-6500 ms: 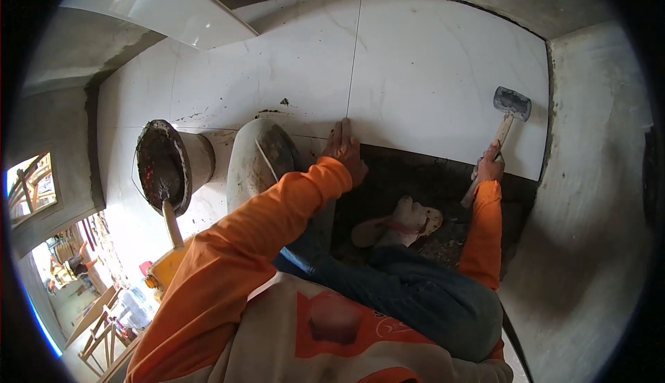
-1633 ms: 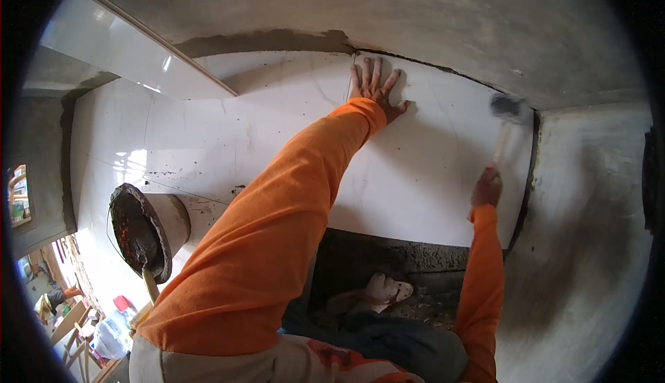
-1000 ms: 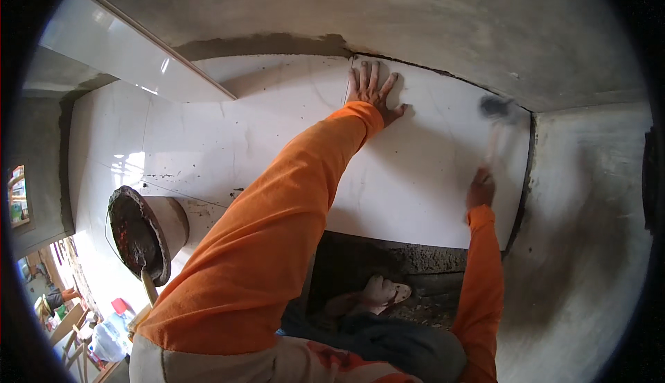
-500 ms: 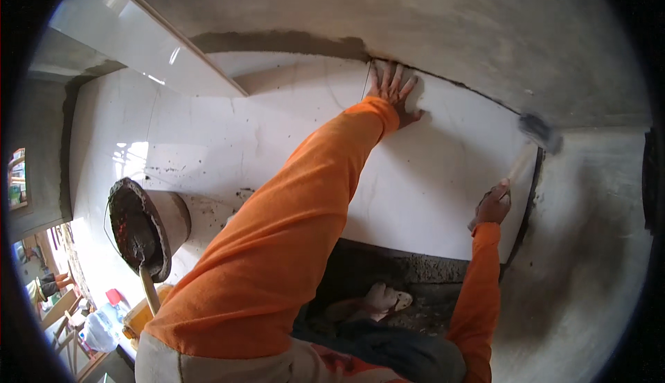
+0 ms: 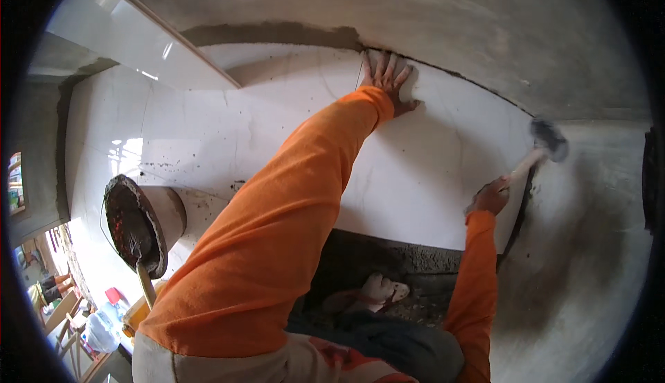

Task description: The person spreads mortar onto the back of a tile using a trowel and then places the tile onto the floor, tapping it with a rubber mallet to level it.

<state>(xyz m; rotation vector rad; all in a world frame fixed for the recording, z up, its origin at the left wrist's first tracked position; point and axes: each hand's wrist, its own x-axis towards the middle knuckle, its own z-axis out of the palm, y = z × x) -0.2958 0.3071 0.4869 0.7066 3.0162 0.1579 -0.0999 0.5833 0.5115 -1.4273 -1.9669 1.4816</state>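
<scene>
My left hand point(image 5: 390, 81) presses flat, fingers spread, on a large white floor tile point(image 5: 433, 154) near its far edge, close to the joint with the neighbouring tile. In my right hand point(image 5: 490, 197) is the pale handle of a mallet, its fingers wrapped round it. The mallet's dark grey head point(image 5: 549, 140), blurred by motion, is over the tile's far right corner, beside the wall. Whether it touches the tile, I cannot tell.
Left of my arm stands a mortar-crusted bucket point(image 5: 170, 210) holding dark wet mortar, with a tool's handle point(image 5: 145, 284) sticking out. Another glossy tile point(image 5: 131, 33) juts in at upper left. Grey walls point(image 5: 582, 196) border the floor; dark mortar point(image 5: 429, 257) lies along the tile's near edge.
The mallet head has swung right and nearer, its handle tilting further over in my right hand. My left hand stays spread on the tile. The whole view has shifted slightly.
</scene>
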